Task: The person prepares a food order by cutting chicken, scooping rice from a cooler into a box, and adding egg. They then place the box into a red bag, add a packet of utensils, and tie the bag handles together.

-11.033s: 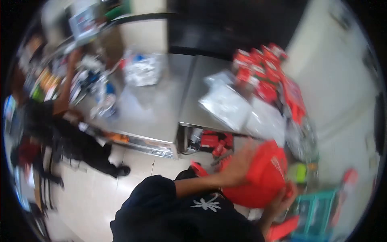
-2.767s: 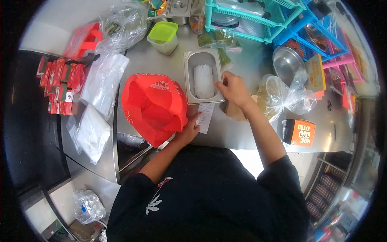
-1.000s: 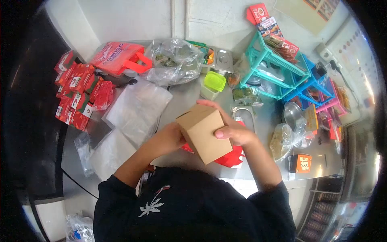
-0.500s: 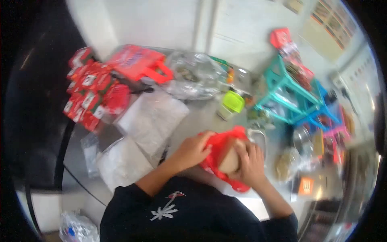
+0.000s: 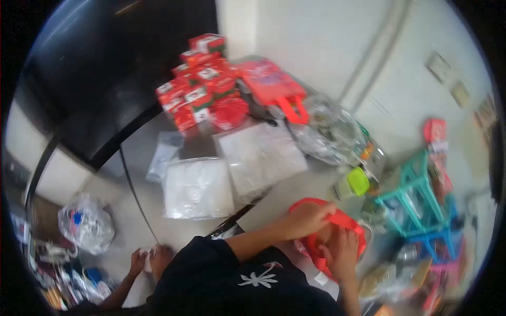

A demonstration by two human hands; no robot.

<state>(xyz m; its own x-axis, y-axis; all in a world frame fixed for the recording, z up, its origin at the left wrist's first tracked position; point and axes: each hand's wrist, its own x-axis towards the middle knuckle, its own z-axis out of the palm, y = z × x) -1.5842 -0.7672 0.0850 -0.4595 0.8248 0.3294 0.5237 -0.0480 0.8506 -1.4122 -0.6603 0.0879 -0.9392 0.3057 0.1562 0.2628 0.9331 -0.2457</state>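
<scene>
A red bag stands open on the metal table in front of me. My left hand pinches its upper rim. My right hand reaches into the mouth of the bag, fingers bent and blurred, beside a brown object that shows only in part inside. A small white piece lies by the near side of the bag. Beyond the bag is a clear container with a lime-green lid.
Stacked red boxes, a red tote, white plastic packs and a clear bag lie across the table. Teal stool at right. Another person's hands and a plastic bag are at lower left.
The view has swung left, so the tabletop things appear farther right. The brown object has gone down into the red bag with my right hand. Another person's hands have come into view.
</scene>
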